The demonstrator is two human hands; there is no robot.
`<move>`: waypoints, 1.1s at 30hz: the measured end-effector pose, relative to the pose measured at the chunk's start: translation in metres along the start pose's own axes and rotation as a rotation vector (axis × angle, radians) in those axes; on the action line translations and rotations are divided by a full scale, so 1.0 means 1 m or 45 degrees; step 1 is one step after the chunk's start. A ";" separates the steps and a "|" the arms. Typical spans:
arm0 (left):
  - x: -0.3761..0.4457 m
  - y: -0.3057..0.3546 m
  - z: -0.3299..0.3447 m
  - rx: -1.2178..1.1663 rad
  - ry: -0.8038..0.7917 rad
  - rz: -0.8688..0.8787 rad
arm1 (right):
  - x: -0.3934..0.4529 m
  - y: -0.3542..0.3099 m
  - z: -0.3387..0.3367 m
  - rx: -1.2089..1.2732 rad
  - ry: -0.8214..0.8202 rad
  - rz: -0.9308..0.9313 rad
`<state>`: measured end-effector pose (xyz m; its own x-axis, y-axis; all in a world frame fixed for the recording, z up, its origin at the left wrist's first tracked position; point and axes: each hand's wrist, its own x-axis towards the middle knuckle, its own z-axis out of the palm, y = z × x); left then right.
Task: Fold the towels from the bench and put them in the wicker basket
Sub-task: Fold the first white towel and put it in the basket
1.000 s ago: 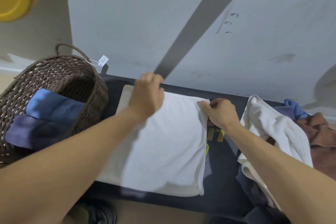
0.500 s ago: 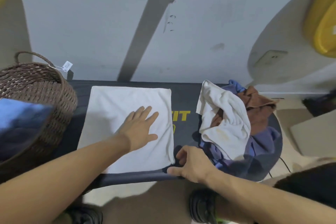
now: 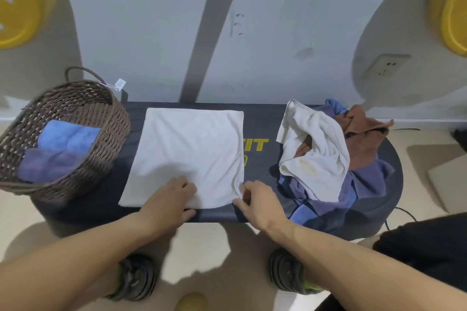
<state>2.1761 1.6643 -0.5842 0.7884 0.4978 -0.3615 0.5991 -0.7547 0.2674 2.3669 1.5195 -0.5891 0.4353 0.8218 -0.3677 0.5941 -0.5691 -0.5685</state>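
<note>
Resting on the near edge of the white towel (image 3: 192, 156), the left hand (image 3: 168, 203) lies knuckles-up with fingers bent down onto the cloth, thumb along the worktop's front edge; whether it pinches the fabric or only presses it cannot be told. Right hand (image 3: 257, 201): fingers curled, thumb and forefinger pinching the towel's near right corner, where the cloth puckers slightly. White towel: spread flat as a rough square on the middle of the dark worktop (image 3: 262, 113), far edge close to the wall, near edge at the worktop's front lip. Open room: a bare dark strip with yellow lettering between the towel's right edge and the pile; a narrower dark strip between its left edge and the basket. Wicker basket (image 3: 75, 103): brown, round, one handle with a white tag, standing at the worktop's left end; holds a light blue folded towel (image 3: 69, 135) and a purple-blue one (image 3: 48, 163) nearer the camera, both lying against the inner wall. Unfolded pile (image 3: 353, 159) at the right end: a crumpled white towel (image 3: 318, 149) on top, rust-brown and blue-purple cloths beneath, some hanging over the front edge. Two shoes on the pale floor (image 3: 207, 242) below.
</note>
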 end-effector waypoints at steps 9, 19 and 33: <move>-0.012 -0.007 0.014 0.039 0.106 0.021 | 0.013 -0.002 -0.022 0.303 0.039 -0.113; -0.006 -0.010 0.010 -0.137 0.184 0.018 | 0.002 0.007 -0.008 0.358 0.140 0.355; -0.012 -0.014 0.011 -0.050 0.230 0.155 | 0.012 -0.009 -0.012 -0.309 -0.012 0.122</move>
<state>2.1568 1.6639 -0.5933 0.8652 0.4755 -0.1594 0.5005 -0.7983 0.3351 2.3747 1.5340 -0.5797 0.4921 0.7632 -0.4188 0.6957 -0.6340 -0.3378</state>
